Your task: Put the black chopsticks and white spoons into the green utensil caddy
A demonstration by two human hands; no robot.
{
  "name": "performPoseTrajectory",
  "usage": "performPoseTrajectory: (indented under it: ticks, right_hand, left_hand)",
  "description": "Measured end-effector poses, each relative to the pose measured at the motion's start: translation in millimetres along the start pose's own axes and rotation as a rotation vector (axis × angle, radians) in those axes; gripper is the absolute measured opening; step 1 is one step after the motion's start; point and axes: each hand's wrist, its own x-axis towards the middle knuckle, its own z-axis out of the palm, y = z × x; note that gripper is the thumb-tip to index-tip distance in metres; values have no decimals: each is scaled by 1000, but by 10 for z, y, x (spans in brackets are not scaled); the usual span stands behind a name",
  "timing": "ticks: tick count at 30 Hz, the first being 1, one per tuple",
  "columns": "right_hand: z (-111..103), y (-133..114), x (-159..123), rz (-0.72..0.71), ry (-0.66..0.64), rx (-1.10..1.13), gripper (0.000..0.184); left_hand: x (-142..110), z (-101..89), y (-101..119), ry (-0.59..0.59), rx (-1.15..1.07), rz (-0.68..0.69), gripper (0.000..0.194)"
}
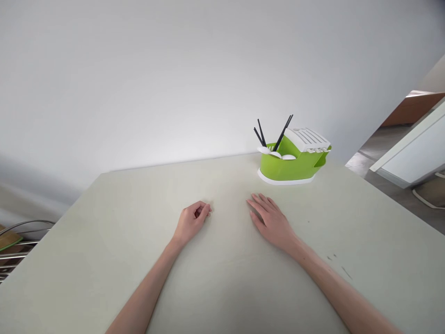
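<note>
My left hand (193, 219) rests on the table (222, 283) with its fingers curled in and the thumb pressed against them. Whatever it holds, if anything, is hidden or too small to name. To the right, my right hand (271, 221) lies palm down, flat on the tabletop with fingers spread. Just beyond it stands a green cutlery holder (285, 168) on a white base, touched by neither hand. Black chopsticks (281, 134) lean out of its open part, beside several white spoons (275, 154). A white slotted top (308, 138) covers its right part.
A pale wall (174, 83) rises behind the table's far edge. Small dark marks (346, 272) show on the surface at right. Left of the table is a metal rack (17, 255) with a board in it. A white cabinet (413, 153) stands beyond at right.
</note>
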Motion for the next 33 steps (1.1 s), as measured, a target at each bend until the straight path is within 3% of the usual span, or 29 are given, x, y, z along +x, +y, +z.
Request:
performPoseTrajectory:
  ticks: [33]
  right_hand:
    - [-13, 21, -4, 3, -1, 15, 51]
  left_hand:
    - [-9, -13, 50, 6, -13, -5, 45]
